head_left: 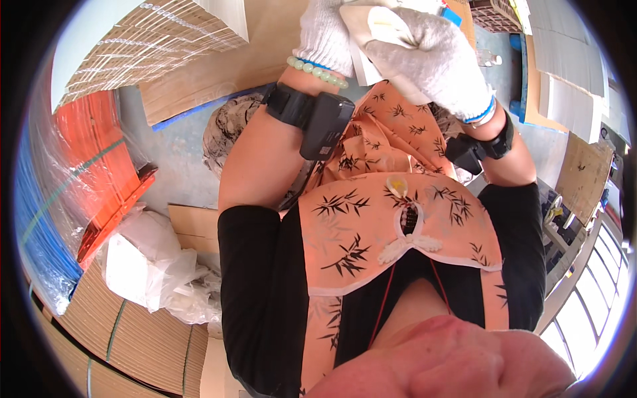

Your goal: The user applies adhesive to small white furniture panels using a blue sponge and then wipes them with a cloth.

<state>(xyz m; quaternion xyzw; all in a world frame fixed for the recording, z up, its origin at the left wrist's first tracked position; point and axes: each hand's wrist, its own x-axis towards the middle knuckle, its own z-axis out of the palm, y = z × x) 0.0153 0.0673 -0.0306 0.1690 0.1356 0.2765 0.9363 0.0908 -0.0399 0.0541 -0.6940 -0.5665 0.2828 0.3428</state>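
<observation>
Both my hands wear white knit gloves and meet at the top of the view. My right hand (443, 61) is closed, its fingers curled around a cream-white folded piece of paper or thin card (371, 30). Against the other side of that piece is my left hand (325, 36), its fingers hidden and cut off by the upper edge. A small blue and red thing (451, 16) shows just beyond my right hand; its kind is unclear. On my left wrist sits a pale bead bracelet (317, 71), and black strapped devices circle both forearms.
Stacked flat white-and-brown cartons (159, 50) rise at the left front, by a brown cardboard sheet (199, 86). Plastic-wrapped orange and blue stacks (86, 152) stand at the left, near crumpled clear plastic (159, 259) and bundled cardboard (139, 338). White stacks (574, 99) stand at the right.
</observation>
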